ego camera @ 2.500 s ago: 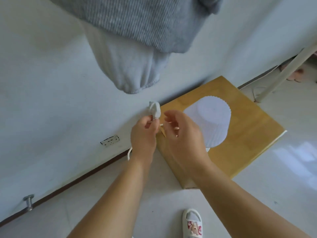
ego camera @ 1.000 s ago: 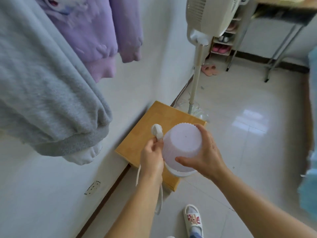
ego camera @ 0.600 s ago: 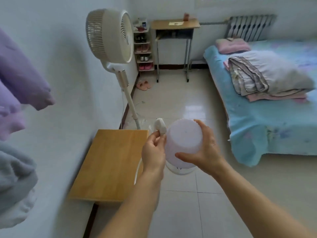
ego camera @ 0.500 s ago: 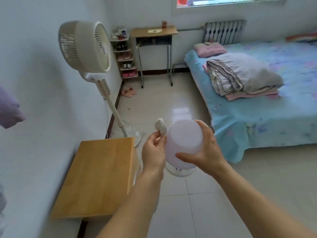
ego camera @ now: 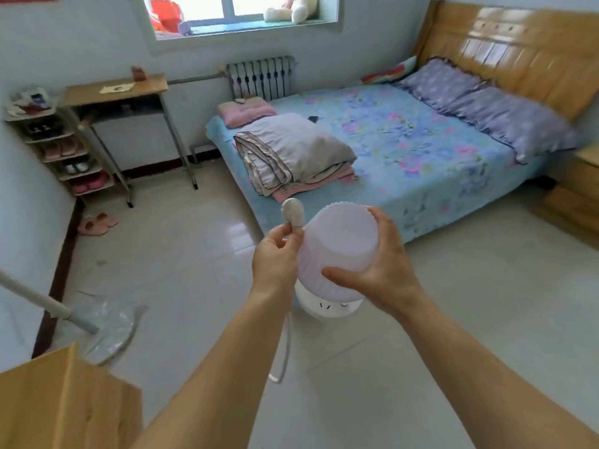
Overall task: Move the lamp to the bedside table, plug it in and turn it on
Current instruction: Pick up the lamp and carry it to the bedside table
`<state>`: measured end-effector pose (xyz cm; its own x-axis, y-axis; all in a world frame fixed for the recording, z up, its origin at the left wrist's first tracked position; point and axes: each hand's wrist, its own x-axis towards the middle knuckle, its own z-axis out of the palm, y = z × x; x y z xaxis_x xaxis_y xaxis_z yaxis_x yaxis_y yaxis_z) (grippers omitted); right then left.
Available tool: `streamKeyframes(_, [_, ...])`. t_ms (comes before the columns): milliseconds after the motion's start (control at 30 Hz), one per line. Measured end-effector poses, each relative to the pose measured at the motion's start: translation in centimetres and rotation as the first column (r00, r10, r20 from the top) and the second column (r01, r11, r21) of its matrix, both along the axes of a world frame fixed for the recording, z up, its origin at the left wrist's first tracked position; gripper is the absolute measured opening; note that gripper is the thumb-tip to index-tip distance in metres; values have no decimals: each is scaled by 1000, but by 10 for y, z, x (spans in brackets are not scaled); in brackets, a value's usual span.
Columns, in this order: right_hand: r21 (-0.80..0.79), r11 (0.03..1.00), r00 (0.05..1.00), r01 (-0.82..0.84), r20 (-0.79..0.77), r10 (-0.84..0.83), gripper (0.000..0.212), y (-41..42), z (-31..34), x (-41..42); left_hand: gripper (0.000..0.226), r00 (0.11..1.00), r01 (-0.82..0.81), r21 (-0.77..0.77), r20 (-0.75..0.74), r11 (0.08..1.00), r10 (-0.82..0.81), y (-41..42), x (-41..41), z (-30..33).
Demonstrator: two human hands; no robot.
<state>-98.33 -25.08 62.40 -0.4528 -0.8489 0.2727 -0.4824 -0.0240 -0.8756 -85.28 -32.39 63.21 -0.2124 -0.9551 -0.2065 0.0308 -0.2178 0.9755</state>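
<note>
A small white lamp (ego camera: 337, 247) with a ribbed shade and round base hangs in the air over the tiled floor, at the centre of the head view. My right hand (ego camera: 379, 270) is wrapped around the shade from the right. My left hand (ego camera: 275, 260) pinches the lamp's white plug (ego camera: 292, 214), held upright just left of the shade. The white cord (ego camera: 287, 345) loops down below my left wrist. The wooden bedside table (ego camera: 580, 192) stands at the far right edge, beside the bed's headboard.
A bed (ego camera: 405, 150) with blue floral cover, folded bedding and pillows fills the middle right. A low wooden table (ego camera: 64, 403) is at bottom left, with a fan base (ego camera: 107, 328) beside it. A desk (ego camera: 120, 92), shoe rack (ego camera: 58, 147) and radiator (ego camera: 262, 76) line the far walls.
I lifted the lamp off the low wooden table and the view swung right from the wall towards the bed. Both hands keep the same hold on shade and plug.
</note>
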Motion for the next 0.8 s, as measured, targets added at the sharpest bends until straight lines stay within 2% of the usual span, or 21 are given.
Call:
streamKeyframes(100, [-3, 996, 996, 84, -20, -84, 99, 14, 7, -65, 7, 996, 88, 1, 15, 996, -88, 0, -72, 5])
streamKeyframes(300, [-17, 957, 957, 288, -18, -288, 102, 37, 6, -169, 16, 951, 300, -22, 83, 954, -297, -4, -202, 9])
streamKeyframes(467, [-18, 875, 874, 484, -23, -485, 102, 46, 0, -259, 13, 875, 477, -30, 106, 878, -472, -13, -317, 3])
streamKeyframes(800, [34, 734, 735, 678, -35, -677, 103, -1, 0, -443, 13, 713, 698, -41, 135, 715, -688, -76, -535, -9])
